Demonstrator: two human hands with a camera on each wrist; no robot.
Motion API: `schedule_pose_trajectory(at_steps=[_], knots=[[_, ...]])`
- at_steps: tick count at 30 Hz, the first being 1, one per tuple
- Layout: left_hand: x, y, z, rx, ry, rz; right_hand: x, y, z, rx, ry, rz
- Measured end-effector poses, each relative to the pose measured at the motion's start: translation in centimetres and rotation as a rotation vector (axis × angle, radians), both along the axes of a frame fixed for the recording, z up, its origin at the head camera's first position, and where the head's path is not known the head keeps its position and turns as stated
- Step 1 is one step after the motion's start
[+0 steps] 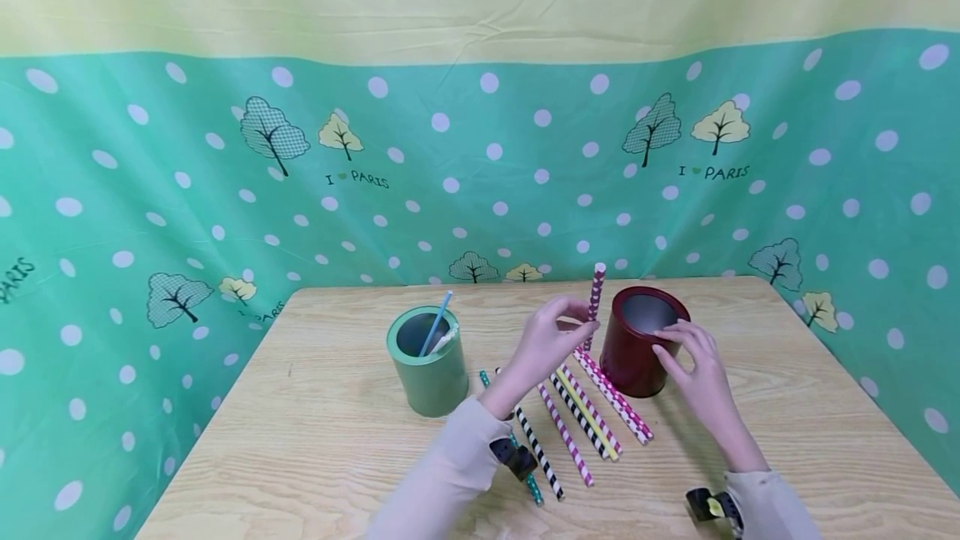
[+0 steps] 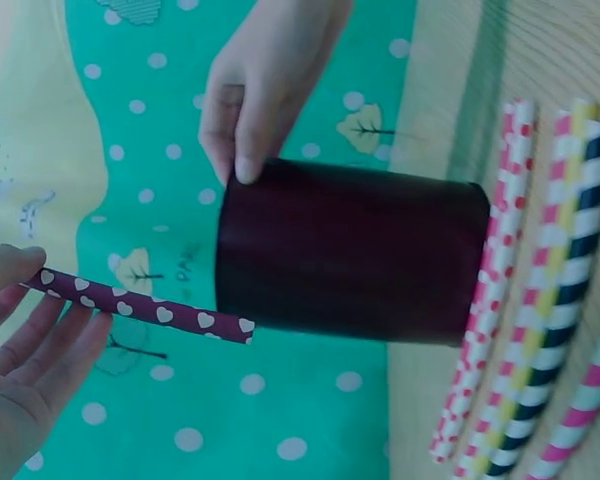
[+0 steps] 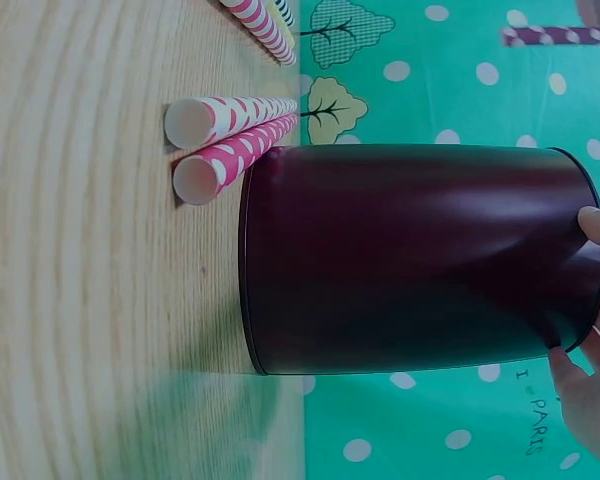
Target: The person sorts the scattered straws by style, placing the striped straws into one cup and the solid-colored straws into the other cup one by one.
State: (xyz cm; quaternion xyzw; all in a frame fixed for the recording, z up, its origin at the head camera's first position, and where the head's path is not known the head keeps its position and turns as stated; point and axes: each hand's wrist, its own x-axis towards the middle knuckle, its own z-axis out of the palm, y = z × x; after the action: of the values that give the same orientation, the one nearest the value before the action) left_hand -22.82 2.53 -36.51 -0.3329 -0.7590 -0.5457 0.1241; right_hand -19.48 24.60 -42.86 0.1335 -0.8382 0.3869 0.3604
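Observation:
Between thumb and fingers my left hand (image 1: pixel 551 338) pinches a purple paper straw with white hearts (image 1: pixel 596 298), held upright just left of the dark red canister (image 1: pixel 633 357). In the left wrist view the straw's lower end (image 2: pixel 242 330) overlaps the canister's upper edge; whether they touch I cannot tell. My right hand (image 1: pixel 697 357) grips the canister's rim at the right, its thumb outside and some fingers over the edge. Two pink-and-white patterned straws (image 3: pixel 235 140) lie against or close beside the canister's base.
Several striped and patterned straws (image 1: pixel 567 432) lie spread on the wooden table (image 1: pixel 300 440), partly under my left forearm. A green canister (image 1: pixel 431 373) stands farther left, with a blue stick (image 1: pixel 437 323) and a whitish item (image 1: pixel 446 338) in it. A patterned cloth (image 1: pixel 420 215) hangs behind.

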Motion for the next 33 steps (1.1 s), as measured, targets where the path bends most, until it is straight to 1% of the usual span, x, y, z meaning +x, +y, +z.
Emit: schedule_pose_trajectory(at_steps=[5, 9, 13, 16, 19, 22, 25, 29, 33], knots=[[-0.2, 0.8, 1.0, 0.042, 0.022, -0.005, 0.0, 0.0, 0.0, 0.000, -0.010, -0.004], [-0.1, 1.5, 2.1, 0.075, 0.009, -0.016, 0.1, 0.0, 0.1, -0.002, -0.024, -0.012], [0.8, 1.9, 3.9, 0.085, 0.008, -0.012, 0.2, 0.0, 0.1, -0.005, -0.034, -0.017], [1.5, 2.2, 5.1, 0.089, 0.006, -0.001, 0.1, 0.0, 0.1, -0.006, -0.041, -0.016], [1.5, 2.5, 5.4, 0.105, -0.013, 0.003, 0.1, 0.0, 0.1, -0.004, -0.052, -0.017], [1.2, 3.0, 5.3, 0.119, -0.030, 0.011, 0.1, 0.0, 0.1, -0.004, -0.061, -0.019], [0.2, 3.7, 4.4, 0.145, -0.056, 0.008, 0.0, 0.0, 0.1, -0.004, -0.060, -0.018], [-1.3, 4.7, 2.7, 0.173, -0.074, 0.008, 0.1, 0.0, 0.1, -0.005, -0.053, -0.017], [-1.6, 5.3, 2.0, 0.200, -0.084, 0.004, 0.1, 0.0, 0.0, -0.003, -0.054, -0.018]])
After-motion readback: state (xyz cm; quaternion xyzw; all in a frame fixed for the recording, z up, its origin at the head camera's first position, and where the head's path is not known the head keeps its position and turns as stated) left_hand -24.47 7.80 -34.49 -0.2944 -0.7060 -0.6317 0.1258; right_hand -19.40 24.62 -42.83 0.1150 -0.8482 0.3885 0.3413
